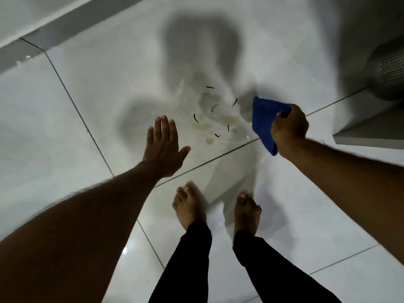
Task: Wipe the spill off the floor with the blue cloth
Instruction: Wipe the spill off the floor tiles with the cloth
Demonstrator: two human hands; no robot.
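Observation:
The spill [215, 119] is a patch of pale beige puddles with several thin dark curved bits in it, lying on the white floor tiles ahead of my feet. My right hand [288, 127] grips a blue cloth [263, 121], which hangs in the air just right of the spill. On the spill's left, my left hand [164, 141] hovers above the floor, palm down, fingers spread, holding nothing.
My two bare feet [190, 204] stand on the white tiled floor [65, 138] just below the spill. A grey perforated metal object [389, 71] and a white ledge [367, 134] sit at the right. A grey skirting strip [72, 25] runs along the upper left.

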